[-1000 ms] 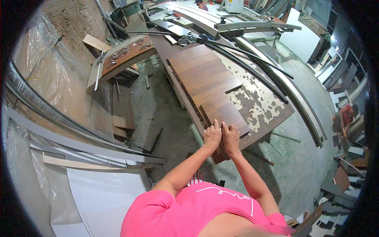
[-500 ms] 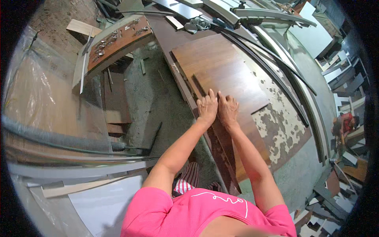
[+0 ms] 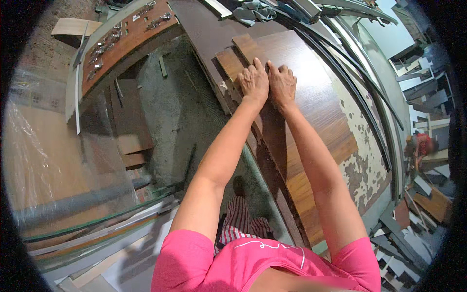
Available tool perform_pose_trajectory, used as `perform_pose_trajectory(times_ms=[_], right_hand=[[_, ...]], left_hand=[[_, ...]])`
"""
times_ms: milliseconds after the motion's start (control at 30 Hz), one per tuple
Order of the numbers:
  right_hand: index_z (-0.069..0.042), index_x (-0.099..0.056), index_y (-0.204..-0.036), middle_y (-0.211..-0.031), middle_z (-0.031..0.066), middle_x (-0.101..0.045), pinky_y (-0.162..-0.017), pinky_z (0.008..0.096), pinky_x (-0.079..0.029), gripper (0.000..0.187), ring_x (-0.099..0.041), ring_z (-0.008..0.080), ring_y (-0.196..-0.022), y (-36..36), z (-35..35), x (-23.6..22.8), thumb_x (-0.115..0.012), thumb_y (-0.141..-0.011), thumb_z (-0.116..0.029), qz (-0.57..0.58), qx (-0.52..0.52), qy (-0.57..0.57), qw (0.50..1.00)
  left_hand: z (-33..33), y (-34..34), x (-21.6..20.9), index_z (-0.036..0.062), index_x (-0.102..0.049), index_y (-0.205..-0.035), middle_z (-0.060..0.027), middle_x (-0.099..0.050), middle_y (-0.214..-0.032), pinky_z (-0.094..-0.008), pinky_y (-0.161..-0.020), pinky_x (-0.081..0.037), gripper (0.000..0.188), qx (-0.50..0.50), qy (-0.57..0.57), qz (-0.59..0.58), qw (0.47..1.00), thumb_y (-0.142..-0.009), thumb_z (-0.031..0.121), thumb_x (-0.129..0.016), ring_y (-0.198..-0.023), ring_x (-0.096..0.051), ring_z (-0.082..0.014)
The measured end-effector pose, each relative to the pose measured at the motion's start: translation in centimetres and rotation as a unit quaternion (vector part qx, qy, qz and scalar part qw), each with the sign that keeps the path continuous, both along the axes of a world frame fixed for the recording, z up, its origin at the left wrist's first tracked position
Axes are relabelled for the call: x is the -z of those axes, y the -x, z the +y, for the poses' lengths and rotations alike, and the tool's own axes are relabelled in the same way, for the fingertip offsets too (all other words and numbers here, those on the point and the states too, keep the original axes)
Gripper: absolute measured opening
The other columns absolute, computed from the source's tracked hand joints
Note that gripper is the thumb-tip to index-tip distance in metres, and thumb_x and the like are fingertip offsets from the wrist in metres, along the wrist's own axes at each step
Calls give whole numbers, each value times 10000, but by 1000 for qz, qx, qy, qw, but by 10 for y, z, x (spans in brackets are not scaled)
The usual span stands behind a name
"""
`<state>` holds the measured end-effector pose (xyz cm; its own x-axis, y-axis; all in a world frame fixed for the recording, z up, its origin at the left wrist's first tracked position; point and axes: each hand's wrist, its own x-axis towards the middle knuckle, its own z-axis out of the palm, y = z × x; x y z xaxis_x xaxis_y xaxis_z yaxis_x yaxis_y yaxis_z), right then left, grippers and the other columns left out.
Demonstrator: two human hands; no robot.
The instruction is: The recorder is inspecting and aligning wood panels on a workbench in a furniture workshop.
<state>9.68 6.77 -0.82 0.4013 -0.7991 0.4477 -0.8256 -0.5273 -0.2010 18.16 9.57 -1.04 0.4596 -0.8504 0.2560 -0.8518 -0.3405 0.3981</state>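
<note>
Up on the brown worktop (image 3: 194, 19) sit two wood-grain panels (image 3: 316, 65), one lying offset over the other. Two hands, left (image 3: 254, 83) and right (image 3: 282, 83), are side by side near the top one's left edge, fingers bent; honestly can't tell if they're pinching it or just pressing. The right forearm (image 3: 316, 151) blocks part of the panels. Just right, at least two long dark strips (image 3: 379, 136); past the far end, one crumpled grey cloth (image 3: 254, 13). Off left, one reddish board (image 3: 127, 41) with metal fittings, too small to count. Far right, one co-worker (image 3: 425, 145) in red by jumbled offcuts (image 3: 433, 199).
</note>
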Motion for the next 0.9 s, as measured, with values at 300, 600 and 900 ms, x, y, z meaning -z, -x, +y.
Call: perform_pose_trajectory(times_ms=[300,600,900], right_hand=[[-166,-518,-1132,-954,170,-546,-739,428,-446,288,-525,347,-895,12,-8,-3,-450,-856,-212,-18,-37,-62,997],[-139,-477,-1198,-892,168,-524,-750,408,-424,355,-502,339,-841,173,135,-1,-469,-849,-202,-29,-49,-57,997],[-120,-483,-1210,-871,146,-509,-718,403,-427,428,-498,320,-839,360,334,1,-545,-787,-133,-17,-11,-70,997]], left_hand=[[-2,16,-6,-11,-432,-1165,-145,-589,-987,-421,-827,-386,336,-37,0,19,999,-868,145,-402,-976,-530,-287],[140,167,-10,-18,-374,-1254,-171,-578,-994,-439,-826,-384,412,13,-42,27,999,-863,110,-372,-965,-531,-298],[338,337,-2,-30,-396,-1234,-103,-586,-846,-369,-726,-402,447,106,10,-34,994,-845,180,-461,-809,-555,-238]])
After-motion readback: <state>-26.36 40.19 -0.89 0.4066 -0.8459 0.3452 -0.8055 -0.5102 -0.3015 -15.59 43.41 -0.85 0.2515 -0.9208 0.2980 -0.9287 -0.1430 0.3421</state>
